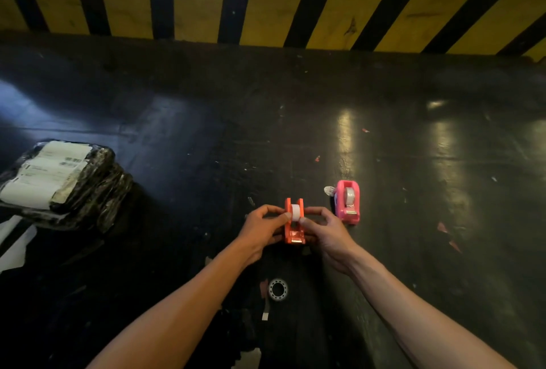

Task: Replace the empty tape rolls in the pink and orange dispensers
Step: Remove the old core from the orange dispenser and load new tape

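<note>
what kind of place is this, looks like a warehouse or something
Probably a warehouse or packing area, though I can't be sure. A yellow and black hazard-striped barrier runs along the back, the dark scuffed glossy floor is littered with scraps, and black plastic-wrapped parcels with white shipping labels are stacked at the left.

Upright orange dispenser (pixel 294 222), white roll (pixel 295 211); pink dispenser (pixel 348 201) beside.

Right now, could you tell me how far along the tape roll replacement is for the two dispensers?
The pink dispenser already looks done: a roll sits in it and no hand touches it. In hand is the orange dispenser, with the left hand and right hand pressing a white roll into it. Left: seating that roll. An empty core lies on the floor nearby.
</note>
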A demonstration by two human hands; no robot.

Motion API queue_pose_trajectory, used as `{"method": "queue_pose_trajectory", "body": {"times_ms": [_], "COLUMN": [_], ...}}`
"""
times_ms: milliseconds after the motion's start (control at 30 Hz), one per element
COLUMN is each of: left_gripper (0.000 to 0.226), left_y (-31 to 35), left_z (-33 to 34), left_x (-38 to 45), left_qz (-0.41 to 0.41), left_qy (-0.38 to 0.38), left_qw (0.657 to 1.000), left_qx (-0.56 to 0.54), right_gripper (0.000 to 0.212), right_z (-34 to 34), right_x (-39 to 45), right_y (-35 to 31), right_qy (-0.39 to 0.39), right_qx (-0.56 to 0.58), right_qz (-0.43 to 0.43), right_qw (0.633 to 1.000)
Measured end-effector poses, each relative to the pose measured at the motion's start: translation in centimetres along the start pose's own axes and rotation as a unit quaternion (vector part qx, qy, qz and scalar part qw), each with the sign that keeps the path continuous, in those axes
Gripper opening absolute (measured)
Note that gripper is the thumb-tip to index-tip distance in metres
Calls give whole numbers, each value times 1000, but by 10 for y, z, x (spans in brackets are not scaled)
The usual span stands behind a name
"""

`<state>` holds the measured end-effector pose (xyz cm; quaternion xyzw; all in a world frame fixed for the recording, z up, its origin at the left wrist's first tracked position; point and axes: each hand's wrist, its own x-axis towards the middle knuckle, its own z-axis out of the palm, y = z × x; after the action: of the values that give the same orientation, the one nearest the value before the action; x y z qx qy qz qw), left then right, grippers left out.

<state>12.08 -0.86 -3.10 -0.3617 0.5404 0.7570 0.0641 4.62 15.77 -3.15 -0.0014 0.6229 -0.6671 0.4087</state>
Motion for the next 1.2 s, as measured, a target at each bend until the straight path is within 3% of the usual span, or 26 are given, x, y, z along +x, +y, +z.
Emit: {"method": "queue_pose_trajectory", "body": {"times_ms": [233, 267, 333, 400, 467, 533, 633, 767, 800, 833, 900, 933, 1033, 1200], "left_gripper": [21, 20, 19, 17, 21, 24, 29, 37, 35, 32, 29, 31, 28, 25], "left_y": [5, 6, 2, -5, -11, -17, -15, -8, -4, 0, 12, 17, 25, 18], "left_z": [6, 2, -10, -27, -42, -51, -54, -44, -39, -32, -15, -8, 0, -3], "left_x": [-16, -16, -15, -16, -13, -11, -10, -16, -19, -22, -31, -36, -43, -41], "left_qz": [-47, -27, 58, 141, 157, 144, 124, 138, 156, 160, 95, 44, 4, 34], "left_qy": [72, 91, 138, 170, 175, 168, 150, 171, 173, 153, 58, 6, -52, 4], "left_qw": [991, 992, 984, 917, 845, 826, 837, 812, 821, 855, 950, 976, 985, 989], "left_qx": [-107, -81, 99, 332, 480, 518, 512, 540, 521, 468, 290, 213, 166, 141], "right_gripper": [44, 49, 53, 47, 48, 42, 38, 47, 51, 54, 56, 57, 52, 46], "right_z": [-1, -3, -8, -12, -14, -15, -15, -12, -11, -10, -7, -5, 1, -3], "right_x": [-5, -6, -9, -10, -11, -11, -11, -15, -16, -17, -17, -18, -19, -19], "right_y": [-6, -8, -11, -12, -12, -11, -9, -12, -12, -12, -8, -6, -2, 1], "right_qy": [24, 26, 20, 9, 3, 2, 3, -18, -32, -47, -70, -77, -90, -54], "right_qx": [72, 86, 99, 91, 86, 80, 69, 59, 53, 47, 29, 15, -2, 4], "right_qz": [9, 10, 14, 20, 25, 28, 35, 33, 31, 29, 20, 14, 2, 5], "right_qw": [997, 996, 995, 996, 996, 996, 997, 998, 998, 997, 997, 997, 996, 999]}}
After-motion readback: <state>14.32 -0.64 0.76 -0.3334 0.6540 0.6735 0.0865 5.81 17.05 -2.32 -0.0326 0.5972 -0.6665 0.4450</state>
